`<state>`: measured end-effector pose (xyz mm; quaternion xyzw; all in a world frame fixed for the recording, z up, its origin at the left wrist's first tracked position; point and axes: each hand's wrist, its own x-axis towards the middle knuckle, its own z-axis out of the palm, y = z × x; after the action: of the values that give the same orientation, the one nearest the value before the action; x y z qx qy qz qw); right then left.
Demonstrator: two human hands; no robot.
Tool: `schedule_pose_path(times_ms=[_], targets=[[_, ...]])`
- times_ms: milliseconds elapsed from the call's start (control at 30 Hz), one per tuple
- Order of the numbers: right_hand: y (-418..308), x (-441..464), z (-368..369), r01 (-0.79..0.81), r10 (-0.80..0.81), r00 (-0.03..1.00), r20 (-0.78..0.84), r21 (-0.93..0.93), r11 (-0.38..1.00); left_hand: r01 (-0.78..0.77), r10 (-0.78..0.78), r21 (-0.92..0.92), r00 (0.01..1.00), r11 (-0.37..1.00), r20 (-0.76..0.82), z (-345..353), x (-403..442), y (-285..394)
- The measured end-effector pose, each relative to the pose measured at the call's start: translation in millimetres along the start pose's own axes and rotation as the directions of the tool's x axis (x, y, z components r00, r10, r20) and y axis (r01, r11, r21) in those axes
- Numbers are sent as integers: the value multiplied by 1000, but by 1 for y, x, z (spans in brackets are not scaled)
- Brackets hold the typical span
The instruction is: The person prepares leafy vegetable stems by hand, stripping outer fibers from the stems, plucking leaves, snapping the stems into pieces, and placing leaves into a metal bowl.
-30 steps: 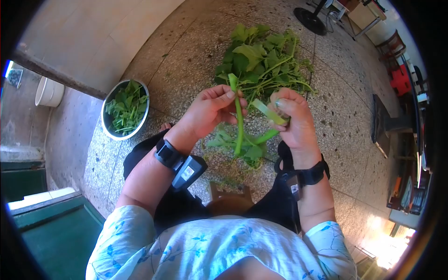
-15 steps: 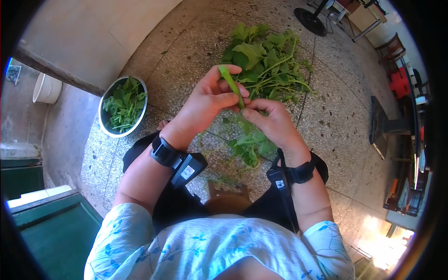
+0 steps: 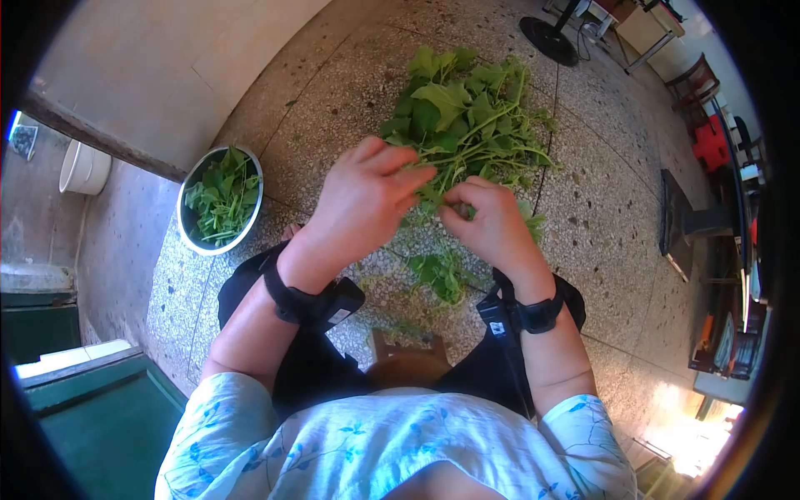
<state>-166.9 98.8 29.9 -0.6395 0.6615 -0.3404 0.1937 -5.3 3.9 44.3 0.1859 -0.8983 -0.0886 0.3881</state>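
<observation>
My left hand [image 3: 364, 200] is over the floor with its fingers bent toward my right hand; whatever lies between its fingertips is mostly hidden. My right hand [image 3: 490, 223] is closed in a pinch on a leafy green stem, whose leaf [image 3: 534, 223] shows beyond the knuckles. Just past both hands lies a big heap of leafy green vines [image 3: 475, 112] on the speckled floor. A smaller bunch of leaves [image 3: 439, 275] lies on the floor closer to my knees.
At left stands a metal-rimmed basin [image 3: 185, 225] holding picked greens [image 3: 223, 196]. Scraps of peel lie by a small wooden stool [image 3: 408, 343] between my legs. A white bucket [image 3: 85, 168] is far left; a round black stand base [image 3: 550, 40] is at the back right.
The thick green stem piece between my hands is out of sight now. My left hand has turned over, its back toward me, and the right hand has shifted slightly right.
</observation>
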Motion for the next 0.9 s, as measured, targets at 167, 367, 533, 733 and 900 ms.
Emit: schedule_pose_path(times_ms=[167,367,533,733,900], targets=[[-7,-1,-4,-23,21,1000,21,126,992,160,-88,-313,969,936,231,14,-13,-4],[-7,-4,6,11,0,999,-45,260,966,725,-462,-584,686,365,562,12,-14,9],[-15,-4,9,15,20,991,-131,257,966,677,-469,-731,621,-84,629,20,-18,2],[-6,-5,10,-34,67,993,-93,321,947,578,-563,-806,627,-127,538,14,-12,-12],[-4,-5,6,-102,112,994,-6,353,930,422,-673,-898,629,-127,390,10,-9,-21]])
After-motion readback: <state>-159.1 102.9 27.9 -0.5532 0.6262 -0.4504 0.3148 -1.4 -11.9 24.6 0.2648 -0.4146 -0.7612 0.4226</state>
